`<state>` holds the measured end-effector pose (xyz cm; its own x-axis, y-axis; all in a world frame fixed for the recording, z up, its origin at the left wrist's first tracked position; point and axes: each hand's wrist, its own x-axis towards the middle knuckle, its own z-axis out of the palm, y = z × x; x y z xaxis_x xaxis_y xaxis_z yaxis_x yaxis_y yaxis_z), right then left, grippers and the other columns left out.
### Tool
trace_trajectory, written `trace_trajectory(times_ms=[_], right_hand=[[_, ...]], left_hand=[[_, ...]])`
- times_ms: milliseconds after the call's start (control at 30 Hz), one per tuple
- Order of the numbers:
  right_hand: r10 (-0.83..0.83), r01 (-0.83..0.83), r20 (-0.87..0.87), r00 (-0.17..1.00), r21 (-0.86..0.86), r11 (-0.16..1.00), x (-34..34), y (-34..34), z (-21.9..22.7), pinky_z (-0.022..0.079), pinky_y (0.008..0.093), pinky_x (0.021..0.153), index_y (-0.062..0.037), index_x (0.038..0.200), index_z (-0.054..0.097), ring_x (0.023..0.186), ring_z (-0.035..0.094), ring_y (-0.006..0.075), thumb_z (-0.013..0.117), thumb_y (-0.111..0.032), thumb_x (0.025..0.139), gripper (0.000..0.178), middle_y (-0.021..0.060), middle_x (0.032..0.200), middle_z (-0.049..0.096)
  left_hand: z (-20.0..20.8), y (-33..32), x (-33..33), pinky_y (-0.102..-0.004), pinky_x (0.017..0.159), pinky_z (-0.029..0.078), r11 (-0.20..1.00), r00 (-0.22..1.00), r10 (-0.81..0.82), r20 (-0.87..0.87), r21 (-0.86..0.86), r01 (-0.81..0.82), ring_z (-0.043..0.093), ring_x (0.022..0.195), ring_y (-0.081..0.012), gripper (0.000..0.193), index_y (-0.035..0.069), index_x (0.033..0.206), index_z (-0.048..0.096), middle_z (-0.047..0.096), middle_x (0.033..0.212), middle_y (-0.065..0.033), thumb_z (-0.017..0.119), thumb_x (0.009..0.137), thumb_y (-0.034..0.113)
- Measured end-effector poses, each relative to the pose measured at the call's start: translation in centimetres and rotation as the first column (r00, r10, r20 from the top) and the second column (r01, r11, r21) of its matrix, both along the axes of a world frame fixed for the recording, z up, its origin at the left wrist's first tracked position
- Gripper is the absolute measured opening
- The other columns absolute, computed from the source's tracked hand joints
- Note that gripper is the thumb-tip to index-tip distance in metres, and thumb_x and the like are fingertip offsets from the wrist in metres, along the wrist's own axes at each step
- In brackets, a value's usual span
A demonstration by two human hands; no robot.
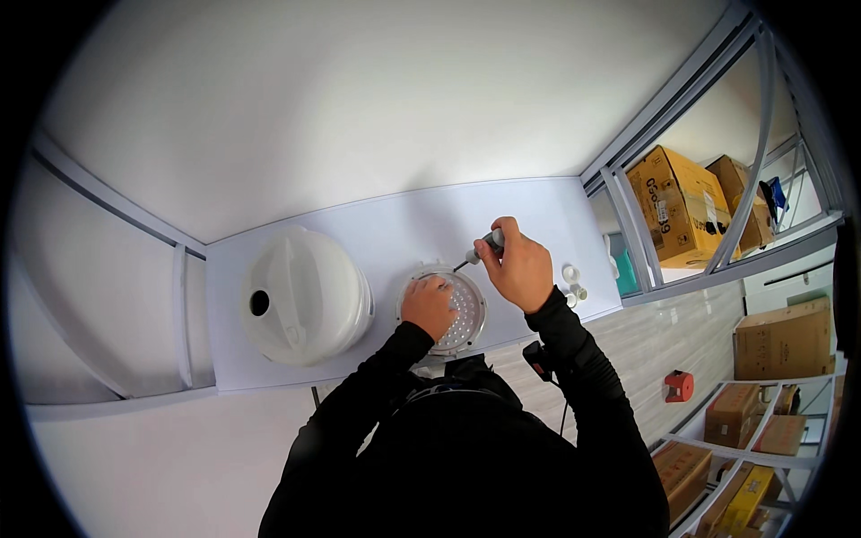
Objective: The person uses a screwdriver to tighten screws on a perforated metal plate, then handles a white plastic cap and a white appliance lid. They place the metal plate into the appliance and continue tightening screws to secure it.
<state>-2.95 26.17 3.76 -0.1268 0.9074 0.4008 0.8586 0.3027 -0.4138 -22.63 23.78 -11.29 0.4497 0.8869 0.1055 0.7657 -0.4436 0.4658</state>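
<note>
On the flat white tabletop, round white perforated plastic disc sits under L hand, can't tell if fingers grip. R hand has fingers clamped round grey-handled, thin-shafted screwdriver, tip near rim. Looks mid-job imo; done vs to-do unclear tbh.

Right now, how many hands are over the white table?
2: the left hand is on the perforated white disc; the right hand holds a screwdriver.
</note>
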Motion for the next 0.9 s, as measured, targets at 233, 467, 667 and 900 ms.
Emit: trace_trajectory(times_ms=[233,467,667,900], right_hand=[[0.003,-0.003,-0.004,1.000,-0.007,1.000,-0.1,0.3,-0.1,0.055,0.0399,0.056,-0.0061,0.112,0.058,0.064,0.073,0.0288,0.078,-0.029,0.097,0.034,0.0085,0.076,0.073],[0.041,-0.044,0.106,0.994,0.026,0.999,-0.5,0.9,1.6,0.052,0.0416,0.052,-0.0081,0.092,0.058,0.060,0.070,0.0314,0.084,-0.044,0.088,0.045,0.0087,0.070,0.068],[-0.027,0.034,0.381,0.924,-0.012,0.999,-1.4,1.5,2.9,0.049,0.0406,0.051,-0.0068,0.091,0.060,0.056,0.064,0.0305,0.082,-0.055,0.087,0.053,0.0062,0.065,0.061],[0.233,-0.260,0.141,0.962,0.223,0.939,-2.1,2.4,2.4,0.049,0.0433,0.050,-0.0056,0.108,0.058,0.065,0.068,0.0302,0.079,-0.034,0.088,0.041,0.0118,0.082,0.065]], left_hand=[[0.4,0.3,-0.1,-0.0504,0.111,0.044,1.000,1.000,-0.008,0.011,-0.014,0.008,0.064,0.122,-0.0314,0.051,0.011,0.119,0.079,0.069,0.128,-0.0080,0.084,0.075,0.035],[0.5,0.2,-0.1,-0.0504,0.112,0.044,0.999,1.000,0.004,0.024,-0.032,-0.003,0.063,0.123,-0.0317,0.050,0.011,0.118,0.079,0.069,0.128,-0.0082,0.084,0.074,0.035],[0.5,0.0,-0.2,-0.0526,0.116,0.042,0.999,0.999,0.014,0.033,-0.031,-0.013,0.062,0.125,-0.0319,0.050,0.011,0.119,0.079,0.069,0.128,-0.0079,0.084,0.075,0.034],[0.1,0.0,0.0,-0.0586,0.121,0.037,1.000,1.000,0.010,0.008,-0.028,-0.010,0.061,0.129,-0.0311,0.050,0.013,0.120,0.077,0.067,0.131,-0.0079,0.084,0.076,0.034]])
